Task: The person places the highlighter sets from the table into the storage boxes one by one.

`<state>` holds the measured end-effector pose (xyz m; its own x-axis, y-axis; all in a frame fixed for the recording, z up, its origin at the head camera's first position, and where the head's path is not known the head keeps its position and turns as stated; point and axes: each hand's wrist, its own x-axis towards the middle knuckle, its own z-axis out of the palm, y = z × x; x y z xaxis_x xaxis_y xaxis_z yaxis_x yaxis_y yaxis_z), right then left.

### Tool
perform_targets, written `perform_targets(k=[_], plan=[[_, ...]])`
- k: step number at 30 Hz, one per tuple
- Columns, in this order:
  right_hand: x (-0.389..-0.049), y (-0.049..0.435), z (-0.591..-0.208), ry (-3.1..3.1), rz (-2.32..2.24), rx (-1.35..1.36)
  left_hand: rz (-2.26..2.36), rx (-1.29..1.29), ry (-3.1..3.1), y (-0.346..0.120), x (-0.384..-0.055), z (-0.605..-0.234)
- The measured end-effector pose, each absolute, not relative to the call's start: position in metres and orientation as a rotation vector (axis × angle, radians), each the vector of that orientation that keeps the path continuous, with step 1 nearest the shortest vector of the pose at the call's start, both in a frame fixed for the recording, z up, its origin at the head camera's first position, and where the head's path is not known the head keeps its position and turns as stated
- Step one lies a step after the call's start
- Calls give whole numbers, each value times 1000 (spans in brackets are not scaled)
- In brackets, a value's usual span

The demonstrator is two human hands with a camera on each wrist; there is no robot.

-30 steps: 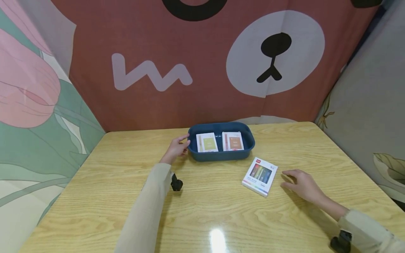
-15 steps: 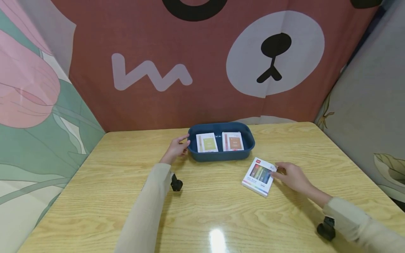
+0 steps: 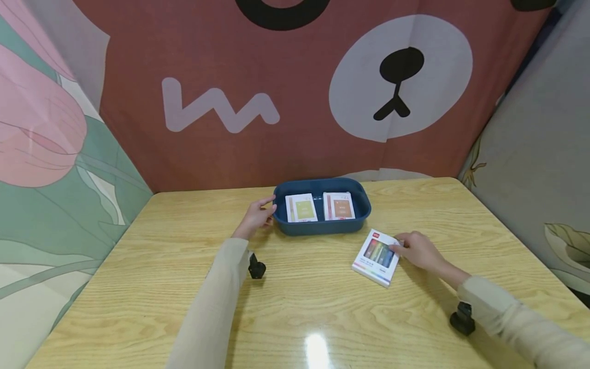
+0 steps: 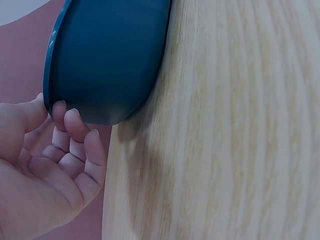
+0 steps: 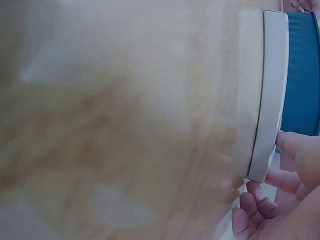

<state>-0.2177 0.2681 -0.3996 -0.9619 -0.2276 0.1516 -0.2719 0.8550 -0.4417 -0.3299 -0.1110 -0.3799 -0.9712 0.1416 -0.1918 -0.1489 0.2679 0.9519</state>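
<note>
My left hand (image 3: 254,218) grips the left end of a dark blue plastic basin (image 3: 322,228). In the left wrist view, thumb and curled fingers (image 4: 94,150) meet at the basin's rim. Inside the basin, side by side, lie a white box with a yellow-green panel (image 3: 301,208) and another with an orange-brown panel (image 3: 339,206). In front of the basin, a white crayon box (image 3: 379,256) lies window up, coloured sticks showing. My right hand (image 3: 421,251) pinches its upper right edge, thumb over the top face; the right wrist view shows fingertips at the box's side (image 5: 272,95).
The light wooden table (image 3: 286,318) reaches back to a reddish-brown cloth (image 3: 221,159) with a bear's face. Patterned walls stand at the left and right. Black wrist cameras (image 3: 462,319) sit at both sleeves.
My right hand has moved left from beside the crayon box to its edge and taken hold of it. The left hand stays on the basin.
</note>
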Motion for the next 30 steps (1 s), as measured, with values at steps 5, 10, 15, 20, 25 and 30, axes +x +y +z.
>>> perform_targets(k=[5, 10, 15, 20, 25, 30], plan=[[-222, 267, -398, -2966, 683, 421, 1764, -33, 2298, -112, -330, -380], [-221, 265, -398, -2990, 607, 428, 1758, -8, 2339, -111, -331, -384], [-220, 265, -399, -3003, 595, 427, 1752, 27, 2354, -111, -333, -387], [-222, 267, -395, -2990, 609, 508, 1757, -18, 2328, -109, -331, -383], [-224, 271, -391, -3021, 782, 481, 1768, -23, 2293, -110, -328, -379], [-221, 273, -389, -2956, 1399, 261, 1760, -25, 2296, -110, -327, -377]])
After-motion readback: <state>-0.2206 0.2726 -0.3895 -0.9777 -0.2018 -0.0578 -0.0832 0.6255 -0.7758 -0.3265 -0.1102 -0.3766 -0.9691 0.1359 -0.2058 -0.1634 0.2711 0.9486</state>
